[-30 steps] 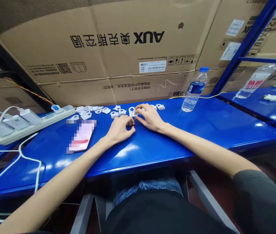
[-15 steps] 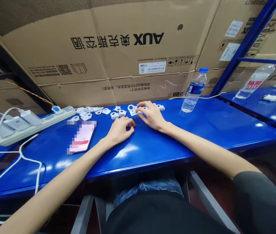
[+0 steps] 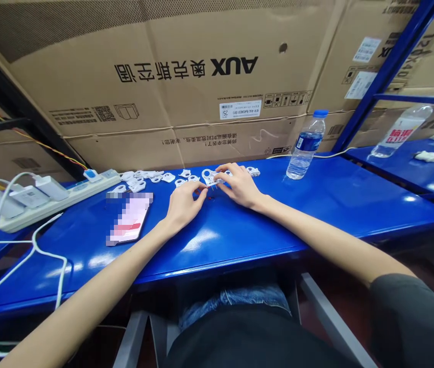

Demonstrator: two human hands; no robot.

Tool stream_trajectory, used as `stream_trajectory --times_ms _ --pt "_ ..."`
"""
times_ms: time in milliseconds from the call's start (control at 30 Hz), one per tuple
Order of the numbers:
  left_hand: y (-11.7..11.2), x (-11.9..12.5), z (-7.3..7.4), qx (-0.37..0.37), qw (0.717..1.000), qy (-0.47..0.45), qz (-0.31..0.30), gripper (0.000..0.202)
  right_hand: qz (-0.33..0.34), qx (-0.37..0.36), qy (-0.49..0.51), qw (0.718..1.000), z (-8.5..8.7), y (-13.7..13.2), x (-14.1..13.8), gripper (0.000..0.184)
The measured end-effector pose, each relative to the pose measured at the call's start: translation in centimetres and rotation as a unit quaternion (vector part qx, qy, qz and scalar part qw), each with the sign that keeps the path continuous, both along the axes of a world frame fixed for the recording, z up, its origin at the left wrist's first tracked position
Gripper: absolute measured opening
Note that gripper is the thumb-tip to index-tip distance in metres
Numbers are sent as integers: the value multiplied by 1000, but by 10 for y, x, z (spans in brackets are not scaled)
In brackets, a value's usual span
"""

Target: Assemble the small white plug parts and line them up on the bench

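Observation:
My right hand [image 3: 239, 185] grips a flat white plastic piece with a ring-shaped hole [image 3: 207, 175], propping it up above the blue tabletop; thin pins or wires show along its lower edge. My left hand [image 3: 186, 202] is closed in a pinch at the left lower corner of that piece. What sits between its fingertips is too small to make out. Tiny reddish bits [image 3: 210, 198] lie on the table just under the fingers. Similar white plastic pieces [image 3: 137, 185] are heaped behind and left of my left hand, and another [image 3: 254, 171] lies beyond my right hand.
A phone [image 3: 135, 220] lies left of my left arm. Farther left is a white power strip [image 3: 75, 197] with chargers and loose white cables [image 3: 64, 271]. A water bottle [image 3: 306, 145] stands to the right. Large cardboard boxes [image 3: 186, 117] wall off the back of the blue table [image 3: 263, 240].
My left hand has risen slightly from the tabletop, its fingertips now meeting the white piece's lower left corner. The right hand keeps its grip on the piece.

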State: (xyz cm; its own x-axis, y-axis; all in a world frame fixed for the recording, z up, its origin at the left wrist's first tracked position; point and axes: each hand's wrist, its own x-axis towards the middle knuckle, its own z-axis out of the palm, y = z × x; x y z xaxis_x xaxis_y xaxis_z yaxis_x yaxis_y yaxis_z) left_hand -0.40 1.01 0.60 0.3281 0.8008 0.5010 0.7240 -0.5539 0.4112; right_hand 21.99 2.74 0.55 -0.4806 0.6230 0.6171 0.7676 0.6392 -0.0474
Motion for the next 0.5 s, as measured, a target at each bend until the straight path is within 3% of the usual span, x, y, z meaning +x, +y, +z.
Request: stream_trajectory --times_ms 500 --pt "0 -3 4 5 994 -101 31 23 20 33 -28 999 -1 -3 -3 24"
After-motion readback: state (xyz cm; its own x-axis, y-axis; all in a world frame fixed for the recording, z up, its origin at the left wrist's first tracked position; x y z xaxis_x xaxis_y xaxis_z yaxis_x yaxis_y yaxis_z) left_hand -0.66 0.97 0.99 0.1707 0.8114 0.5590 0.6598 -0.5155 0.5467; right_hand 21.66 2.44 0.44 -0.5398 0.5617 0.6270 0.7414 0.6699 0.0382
